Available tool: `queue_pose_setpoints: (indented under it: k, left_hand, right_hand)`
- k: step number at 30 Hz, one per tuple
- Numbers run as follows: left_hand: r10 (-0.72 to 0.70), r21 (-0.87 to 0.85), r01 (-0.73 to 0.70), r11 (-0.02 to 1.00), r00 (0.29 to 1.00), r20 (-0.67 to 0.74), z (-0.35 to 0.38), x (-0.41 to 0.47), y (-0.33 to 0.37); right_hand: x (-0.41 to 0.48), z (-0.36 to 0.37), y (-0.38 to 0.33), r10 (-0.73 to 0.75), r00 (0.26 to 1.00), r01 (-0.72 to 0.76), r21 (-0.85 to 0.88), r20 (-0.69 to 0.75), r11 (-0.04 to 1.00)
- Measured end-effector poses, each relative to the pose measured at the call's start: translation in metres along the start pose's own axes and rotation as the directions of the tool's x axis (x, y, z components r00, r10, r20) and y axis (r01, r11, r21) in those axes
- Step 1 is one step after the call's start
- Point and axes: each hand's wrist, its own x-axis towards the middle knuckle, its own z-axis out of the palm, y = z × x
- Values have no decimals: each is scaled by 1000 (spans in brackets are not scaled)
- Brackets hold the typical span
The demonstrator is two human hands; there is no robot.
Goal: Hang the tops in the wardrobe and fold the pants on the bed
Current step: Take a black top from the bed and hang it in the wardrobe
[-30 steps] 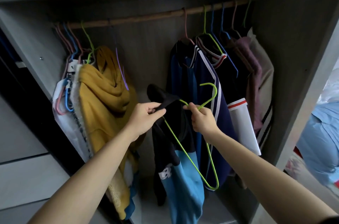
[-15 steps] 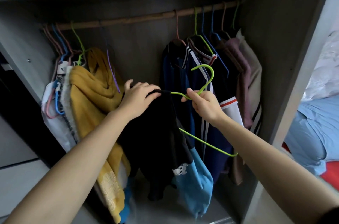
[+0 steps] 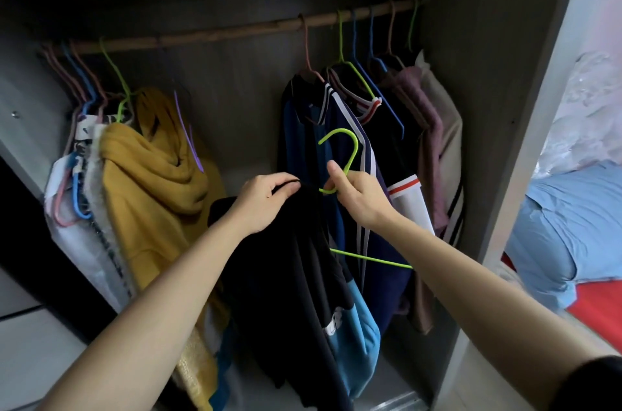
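Head view: a black top (image 3: 289,276) with a light-blue lower panel is being held up in front of the open wardrobe (image 3: 478,100), below the wooden rod (image 3: 235,33) and in the gap between two groups of clothes hanging there. The upper edge of this top is being pinched by the left hand (image 3: 266,200), thumb and fingertips closed on the dark cloth, with the rest of the garment hanging straight down under the wrist. A green hanger (image 3: 355,148) is being gripped at its neck by the right hand (image 3: 360,198), fingers curled round the wire just below the hook; the hook is pointing up and is hanging on nothing, well below the rod. One end of the hanger is being covered by the black top, while its bottom wire is showing as a green line running from the top's edge to behind the right forearm. How far the hanger is sitting inside the top cannot be told. Just behind the hands a navy top (image 3: 340,121) with white stripes is hanging, with a mauve top (image 3: 427,121) and a beige garment (image 3: 446,131) beside it on the right. A yellow hoodie (image 3: 151,181) is hanging on the left among pale garments. Part of the bed (image 3: 572,228), covered in blue cloth, is being shown at the right edge.
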Motion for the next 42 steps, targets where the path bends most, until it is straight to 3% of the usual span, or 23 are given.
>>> queue_pose_setpoints:
  k: [2,4,6,7,9,11,12,15,20,21,23,25,26,27,29,31,34,37,40,42]
  left_hand:
    - [-12,3,13,1000,999,-34,-1,-1,-8]
    - [-24,-6,24,1000,996,-81,-3,-3,-17]
    - [-35,-2,35,999,990,-137,-6,-2,-22]
    - [-41,-9,40,999,987,-156,-8,-1,-23]
    - [-52,-23,49,999,985,-164,-7,2,-21]
    - [-46,-23,43,999,984,-173,-5,5,-18]
    - [-45,-20,42,999,983,-177,-4,6,-17]
    - [-66,-15,64,998,979,-192,-4,8,-18]
    - [-136,-42,129,991,939,-315,-4,11,-25]
    - [-146,-50,136,989,933,-330,-4,12,-27]
    - [-155,-70,139,988,928,-339,-3,12,-29]
    - [-146,-98,119,988,924,-355,-7,12,-30]
    - [-137,-114,102,988,919,-369,-9,12,-31]
    - [-131,-126,88,988,915,-382,-12,12,-32]
    - [-119,-125,75,989,909,-399,-18,12,-33]
    - [-107,-113,67,991,907,-407,-22,11,-34]
    - [-77,-96,40,995,906,-416,-23,9,-35]
    - [-63,-97,24,995,907,-416,-20,8,-34]
    - [-64,-94,29,995,914,-400,-20,5,-33]
    - [-71,-80,42,996,916,-396,-23,3,-35]
  right_hand:
    - [-8,1,7,-152,972,120,-174,-181,977]
    - [-21,-1,18,-449,827,277,-449,-339,850]
    - [-37,4,30,-661,714,477,-530,-231,701]
    - [-44,9,36,-696,706,560,-498,-130,662]
    - [-58,24,46,-582,813,529,-437,17,727]
    - [-66,38,52,-306,949,306,-439,72,845]
    - [-66,43,56,-207,973,231,-433,101,871]
    - [-64,51,57,-194,958,259,-344,212,902]
    - [-68,56,45,-399,843,489,-204,360,848]
    - [-72,60,44,-338,851,424,-146,401,894]
    - [-77,65,44,-77,853,91,-2,517,996]
    - [-78,64,53,125,758,-151,-13,640,988]
    - [-78,60,58,162,723,-127,-101,672,987]
    - [-77,57,64,157,734,-13,-217,661,976]
    - [-76,55,72,25,849,251,-445,527,860]
    - [-72,56,69,-197,911,361,-471,362,805]
    - [-58,55,59,-341,887,453,-435,313,778]
    - [-44,57,53,-265,835,496,-452,482,741]
    - [-42,66,52,-76,759,508,-516,647,689]
    - [-45,70,55,87,683,549,-588,726,593]
